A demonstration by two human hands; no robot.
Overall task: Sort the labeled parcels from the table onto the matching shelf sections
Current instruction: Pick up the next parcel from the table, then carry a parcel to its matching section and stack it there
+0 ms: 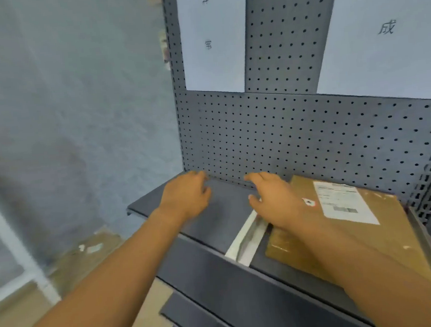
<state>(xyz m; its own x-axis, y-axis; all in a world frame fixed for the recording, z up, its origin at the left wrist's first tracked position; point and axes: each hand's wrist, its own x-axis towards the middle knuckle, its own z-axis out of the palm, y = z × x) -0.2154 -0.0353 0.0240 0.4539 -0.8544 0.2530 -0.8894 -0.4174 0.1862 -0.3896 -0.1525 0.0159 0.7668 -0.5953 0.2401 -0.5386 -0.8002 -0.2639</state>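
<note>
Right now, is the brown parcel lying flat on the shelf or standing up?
Lying flat. The brown parcel rests on the shelf with its white label facing up.

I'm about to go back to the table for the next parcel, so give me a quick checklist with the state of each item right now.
1. Left hand free: ok, fingers relaxed over the bare shelf.
2. Right hand free: ok, it holds nothing.
3. Brown parcel lying flat on the shelf: ok.
4. Parcel on the right side of the white divider: ok.
5. Parcel matches the sign above: cannot tell, its label is blurred.
</note>
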